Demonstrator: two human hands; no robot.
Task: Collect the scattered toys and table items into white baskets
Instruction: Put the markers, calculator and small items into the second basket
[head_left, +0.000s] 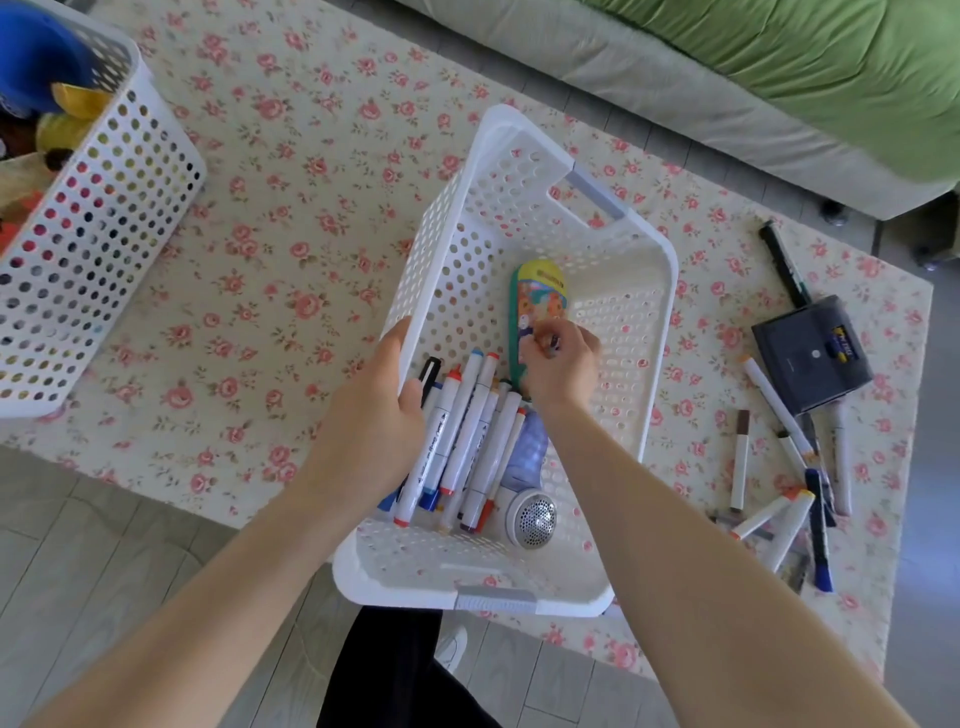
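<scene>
The white basket (400, 584) was seen at the middle of a table covered by a rose-print cloth (291, 260). It was made of white plastic, rectangular with rounded corners. Its walls and floor were pierced by rows of round holes, and a grey grip was set into the cut-out handle at each short end.

The basket's left rim was gripped by the left hand (384, 410), with the thumb curled over the edge. The right hand (561, 369) was lowered inside the basket, its fingers curled onto the near end of a colourful case (540, 296). The case was green-edged, yellow at the far tip and printed with cartoon figures, and it lay on the basket floor. The two hands were held apart.

A bundle of white markers (467, 436) with coloured caps was piled along the basket's left side. A white lint shaver (530, 512) with a round metal mesh head lay beside them.

More markers (774, 400) were scattered on the cloth to the right, near a dark grey pouch (810, 353) and a black pen (782, 265). A second basket (93, 218) holding soft toys (62, 124) stood at the far left, well apart from the first. A sofa with a green cover (779, 62) was seen beyond the table.
</scene>
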